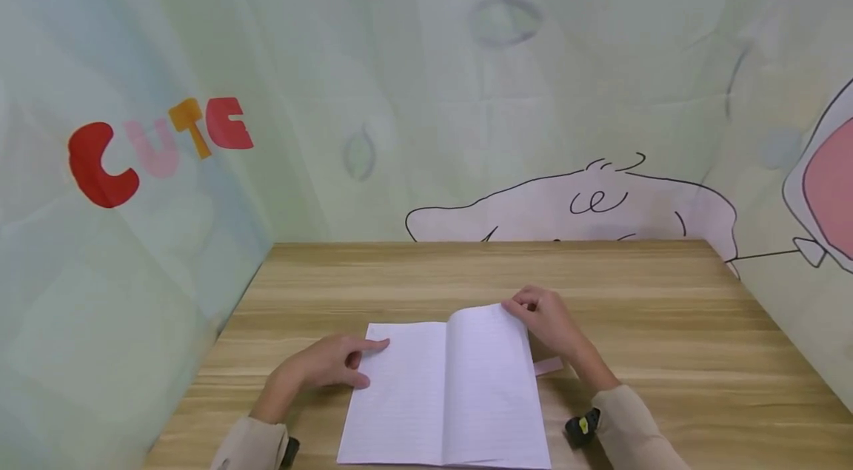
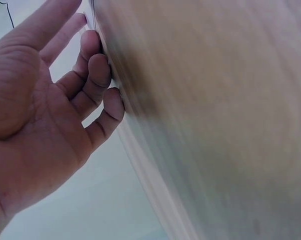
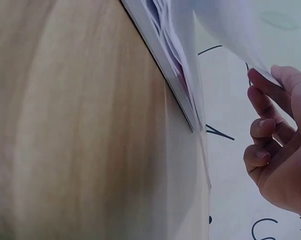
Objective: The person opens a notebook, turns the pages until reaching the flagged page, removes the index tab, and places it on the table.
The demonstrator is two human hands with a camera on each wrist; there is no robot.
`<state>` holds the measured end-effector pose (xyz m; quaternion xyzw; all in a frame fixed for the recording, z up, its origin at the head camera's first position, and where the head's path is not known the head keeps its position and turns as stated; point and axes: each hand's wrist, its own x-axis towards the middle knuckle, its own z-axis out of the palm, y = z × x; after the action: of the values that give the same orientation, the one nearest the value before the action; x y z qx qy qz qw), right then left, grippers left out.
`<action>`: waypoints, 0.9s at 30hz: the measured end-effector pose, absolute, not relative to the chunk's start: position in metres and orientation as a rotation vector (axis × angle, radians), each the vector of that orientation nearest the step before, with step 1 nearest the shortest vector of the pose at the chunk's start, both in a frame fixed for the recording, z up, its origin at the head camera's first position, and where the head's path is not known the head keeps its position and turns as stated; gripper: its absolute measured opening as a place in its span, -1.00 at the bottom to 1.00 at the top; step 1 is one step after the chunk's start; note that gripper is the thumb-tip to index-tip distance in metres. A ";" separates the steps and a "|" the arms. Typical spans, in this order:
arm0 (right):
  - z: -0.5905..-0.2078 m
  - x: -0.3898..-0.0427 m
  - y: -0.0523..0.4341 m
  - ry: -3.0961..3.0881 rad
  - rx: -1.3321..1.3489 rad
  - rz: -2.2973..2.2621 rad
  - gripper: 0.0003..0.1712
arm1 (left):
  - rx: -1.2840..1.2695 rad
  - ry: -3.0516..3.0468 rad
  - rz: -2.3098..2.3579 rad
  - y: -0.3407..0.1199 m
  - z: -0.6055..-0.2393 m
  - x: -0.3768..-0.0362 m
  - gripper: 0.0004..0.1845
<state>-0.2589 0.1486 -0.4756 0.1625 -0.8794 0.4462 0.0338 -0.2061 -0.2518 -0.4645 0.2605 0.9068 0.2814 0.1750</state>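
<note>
- Open notebook (image 1: 445,392): lies flat on the wooden table (image 1: 666,322), at the 6 o'clock edge of the head view, both blank lined pages facing up, spine running roughly 12 to 6 o'clock.
- Left hand (image 1: 326,363): rests on the table at 9 o'clock of the notebook. Index finger extended, its tip pressing on the upper left corner of the left page; the other fingers are loosely curled against the page edge. The left wrist view shows the palm open with fingertips (image 2: 98,67) touching the edge of the book; nothing is gripped.
- Right hand (image 1: 549,318): sits at the upper right corner of the notebook, at about 1 o'clock of it. Thumb and fingers pinch the corner of the top right-hand sheet (image 3: 230,30); in the right wrist view that sheet is lifted clear of the page stack (image 3: 178,75) beneath, with the other fingers curled into the palm.
- Pink slip (image 1: 548,366): a narrow strip protrudes from under the right page at 3 o'clock, just beside the right wrist.
- Wrist devices: a dark unit with a yellow mark (image 1: 582,425) is on the right wrist beside the beige sleeve (image 1: 626,425); a dark unit (image 1: 290,451) is on the left wrist.
- Surroundings: printed fabric backdrop with red, pink and orange "CUTE" lettering (image 1: 160,148) at 10 o'clock and a line-drawn cartoon figure (image 1: 573,203) at 12 o'clock behind the table.
- Containers: I cannot see any in the three views.
</note>
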 end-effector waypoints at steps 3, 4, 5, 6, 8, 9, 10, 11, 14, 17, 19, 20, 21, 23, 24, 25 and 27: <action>-0.475 -0.259 0.148 -2.677 0.487 1.379 -0.82 | 0.747 2.569 0.801 -0.252 -0.463 -0.206 -0.35; -0.474 -0.259 0.147 -2.675 0.485 1.383 -0.82 | 0.752 2.566 0.803 -0.253 -0.463 -0.205 -0.35; -0.474 -0.258 0.147 -2.675 0.486 1.390 -0.82 | 0.759 2.563 0.806 -0.253 -0.462 -0.205 -0.35; -0.474 -0.258 0.147 -2.678 0.489 1.397 -0.82 | 0.757 2.562 0.804 -0.253 -0.462 -0.205 -0.35; -0.473 -0.256 0.147 -2.695 0.491 1.422 -0.80 | 0.751 2.558 0.808 -0.253 -0.461 -0.204 -0.35; -0.473 -0.255 0.147 -2.708 0.493 1.438 -0.79 | 0.742 2.556 0.811 -0.253 -0.460 -0.204 -0.35; -0.473 -0.254 0.148 -2.718 0.499 1.458 -0.77 | 0.737 2.556 0.815 -0.253 -0.460 -0.204 -0.35; -0.472 -0.253 0.148 -2.735 0.494 1.476 -0.77 | 0.733 2.559 0.813 -0.253 -0.460 -0.204 -0.35; -0.471 -0.250 0.152 -2.791 0.507 1.514 -0.76 | 0.737 2.568 0.808 -0.252 -0.459 -0.205 -0.35; -0.471 -0.247 0.157 -2.839 0.580 1.531 -0.75 | 0.759 2.570 0.805 -0.252 -0.459 -0.206 -0.35; -0.470 -0.244 0.160 -2.839 0.671 1.585 -0.73 | 0.778 2.569 0.805 -0.252 -0.459 -0.206 -0.35; -0.470 -0.243 0.162 -2.835 0.714 1.624 -0.71 | 0.788 2.567 0.805 -0.252 -0.459 -0.206 -0.36; -0.470 -0.242 0.163 -2.829 0.748 1.663 -0.68 | 0.802 2.564 0.801 -0.252 -0.459 -0.206 -0.36; -0.471 -0.240 0.165 -2.811 0.820 1.748 -0.64 | 0.821 2.555 0.797 -0.252 -0.459 -0.206 -0.37; -0.471 -0.239 0.165 -2.803 0.854 1.788 -0.62 | 0.828 2.551 0.794 -0.252 -0.459 -0.206 -0.38; -0.471 -0.238 0.166 -2.795 0.890 1.821 -0.61 | 0.836 2.547 0.790 -0.252 -0.459 -0.205 -0.38; -0.471 -0.237 0.166 -2.773 0.961 1.878 -0.61 | 0.837 2.542 0.788 -0.252 -0.459 -0.204 -0.39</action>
<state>-0.2372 0.1658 -0.4706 0.2718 -0.7841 0.5312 -0.1705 -0.2043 -0.2520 -0.4585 0.2954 0.8970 0.2783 0.1750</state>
